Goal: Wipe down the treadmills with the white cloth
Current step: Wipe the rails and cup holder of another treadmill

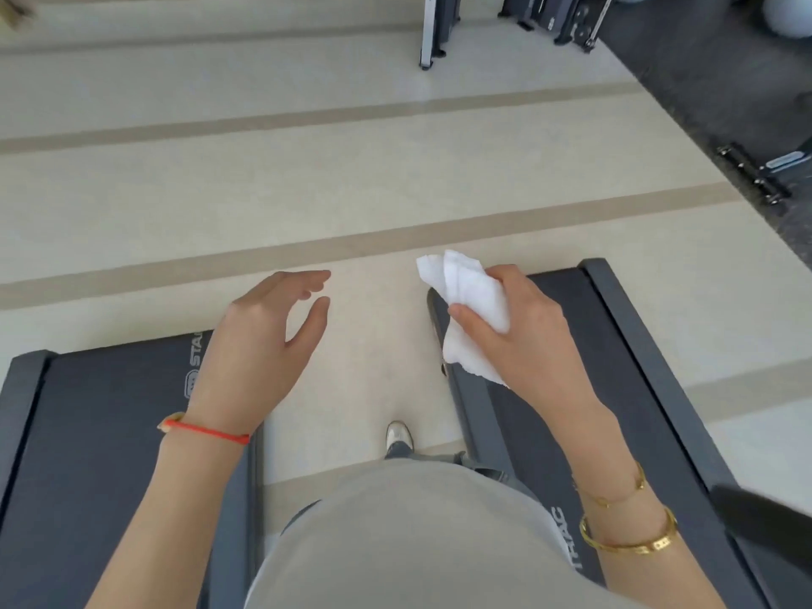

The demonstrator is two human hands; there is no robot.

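Two dark grey treadmills lie low on the pale floor. The left treadmill (pixel 96 432) fills the lower left; the right treadmill (pixel 615 353) runs along the lower right. My right hand (pixel 523 331) grips a crumpled white cloth (pixel 465 296) in the air above the rear end of the right treadmill's belt, near its left side rail. My left hand (pixel 268 340) hovers with relaxed, slightly spread fingers over the right edge of the left treadmill, holding nothing. I stand in the gap between the two machines.
A beige floor (pixel 351 178) with darker stripes stretches ahead. Gym machine bases (pixel 439 33) stand at the top, and a dark rubber mat (pixel 712 81) with equipment feet (pixel 755 173) lies at the right. A dark handrail (pixel 764 516) juts in at lower right. My shoe (pixel 399 436) shows between the treadmills.
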